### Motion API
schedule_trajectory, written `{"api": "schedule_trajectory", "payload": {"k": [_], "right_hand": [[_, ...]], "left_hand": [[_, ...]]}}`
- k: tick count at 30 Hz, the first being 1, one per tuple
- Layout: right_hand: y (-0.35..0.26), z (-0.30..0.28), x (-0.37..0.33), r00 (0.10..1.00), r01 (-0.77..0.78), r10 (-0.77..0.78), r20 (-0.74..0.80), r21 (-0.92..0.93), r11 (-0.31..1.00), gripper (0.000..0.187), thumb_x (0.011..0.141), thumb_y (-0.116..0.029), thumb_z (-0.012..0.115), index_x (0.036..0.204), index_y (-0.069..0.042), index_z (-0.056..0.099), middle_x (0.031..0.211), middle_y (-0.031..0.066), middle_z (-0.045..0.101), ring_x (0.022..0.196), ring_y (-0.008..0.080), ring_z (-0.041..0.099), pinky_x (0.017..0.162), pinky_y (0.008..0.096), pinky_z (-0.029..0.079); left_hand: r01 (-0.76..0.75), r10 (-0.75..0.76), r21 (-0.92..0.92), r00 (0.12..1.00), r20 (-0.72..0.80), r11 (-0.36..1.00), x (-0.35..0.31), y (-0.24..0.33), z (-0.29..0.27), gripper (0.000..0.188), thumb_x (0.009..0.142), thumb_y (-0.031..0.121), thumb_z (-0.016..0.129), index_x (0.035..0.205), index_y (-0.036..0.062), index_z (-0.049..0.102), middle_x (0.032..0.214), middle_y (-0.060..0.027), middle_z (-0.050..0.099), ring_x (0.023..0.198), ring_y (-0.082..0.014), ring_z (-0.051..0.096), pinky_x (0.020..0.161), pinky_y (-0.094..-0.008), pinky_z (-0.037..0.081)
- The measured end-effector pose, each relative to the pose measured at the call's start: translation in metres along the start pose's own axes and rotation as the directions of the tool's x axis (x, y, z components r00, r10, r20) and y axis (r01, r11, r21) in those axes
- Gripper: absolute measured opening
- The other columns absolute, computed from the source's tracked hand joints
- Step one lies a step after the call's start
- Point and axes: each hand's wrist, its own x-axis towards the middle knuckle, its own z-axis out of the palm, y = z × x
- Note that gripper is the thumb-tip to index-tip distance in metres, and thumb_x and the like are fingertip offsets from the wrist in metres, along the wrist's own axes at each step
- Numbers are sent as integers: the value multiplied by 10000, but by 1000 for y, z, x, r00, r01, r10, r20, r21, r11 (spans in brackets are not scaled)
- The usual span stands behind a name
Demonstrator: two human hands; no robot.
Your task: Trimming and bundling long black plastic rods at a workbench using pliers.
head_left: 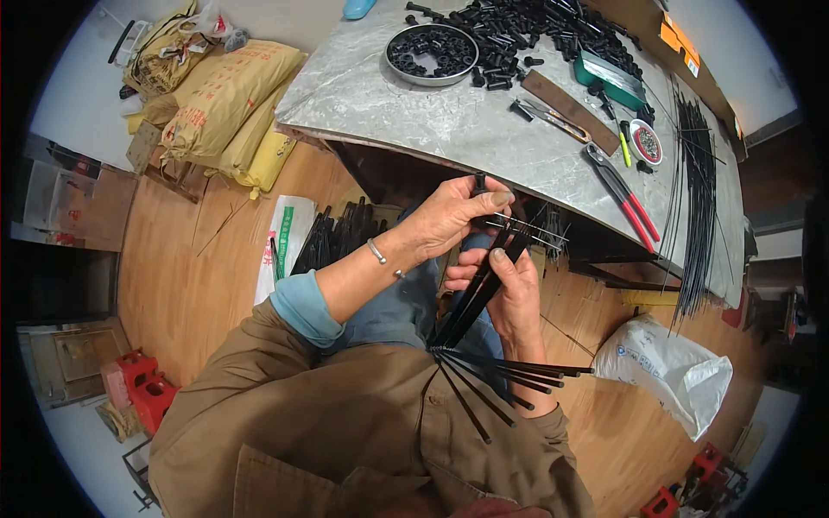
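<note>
Yellow woven sacks [233, 95] at our far left carry red printed characters, and blue print marks the white plastic bag [665, 367] on the floor to our right. Green and red lettering shows on the white sack [283, 237] beside our left knee; we find most of it too small to read. Before us stands a grey marbled tabletop [371, 104], heaped with black plastic pieces [518, 30] around a round metal tray [433, 83], with red-handled cutters [623, 197] near its edge. Wood-look flooring [164, 259] runs beneath.

Over our lap, just short of the table, is the bundle of black rods [469, 306]. Its long axis slants, the upper end pointing away from us and a little right, the lower end resting at our lap, where thinner rods [492, 397] fan out rightward. Our right hand [515, 289] is closed around its upper part. Our left hand [451, 214], just beside it, pinches a black fitting [480, 183] next to thin metal wires [549, 236] crossing the bundle's top.
</note>
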Motion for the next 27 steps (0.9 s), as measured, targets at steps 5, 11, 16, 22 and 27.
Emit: {"api": "schedule_trajectory", "payload": {"k": [5,11,16,22,27], "right_hand": [[-1,-4,-1,1000,-2,2,7,22,1000,252,954,-203,531,1057,27,518,856,175,645,743,309,684,661,452,599],[-3,3,-1,1000,-17,17,-2,-69,997,273,945,-221,549,1002,46,545,850,159,649,751,290,686,673,429,597],[-4,-2,-2,1000,-19,20,15,-59,998,304,943,-231,553,1041,56,526,898,180,652,787,294,687,691,420,592],[-4,-3,0,999,-35,35,4,-31,999,322,950,-236,536,1054,67,514,922,192,647,782,303,688,695,413,592],[-4,-4,-1,1000,-29,29,5,-38,999,314,955,-234,524,1051,65,518,918,190,648,777,301,689,693,408,592]], "left_hand": [[56,-56,-14,998,4,998,3,5,-2,180,887,159,661,1015,40,616,941,-34,609,879,-135,586,824,-297,499],[5,-5,-12,999,32,1000,5,2,-4,175,882,139,665,1018,42,614,964,-38,606,881,-137,585,818,-291,500],[14,-15,30,999,46,999,6,4,0,177,882,134,664,1022,38,613,1008,-53,611,890,-139,584,822,-290,501],[-21,17,98,999,43,995,9,3,0,201,873,141,677,1027,26,617,1016,-58,614,895,-131,581,826,-285,491],[-51,48,192,999,22,980,8,2,4,211,869,158,687,1017,21,625,1004,-53,618,903,-124,578,830,-274,477]]}}
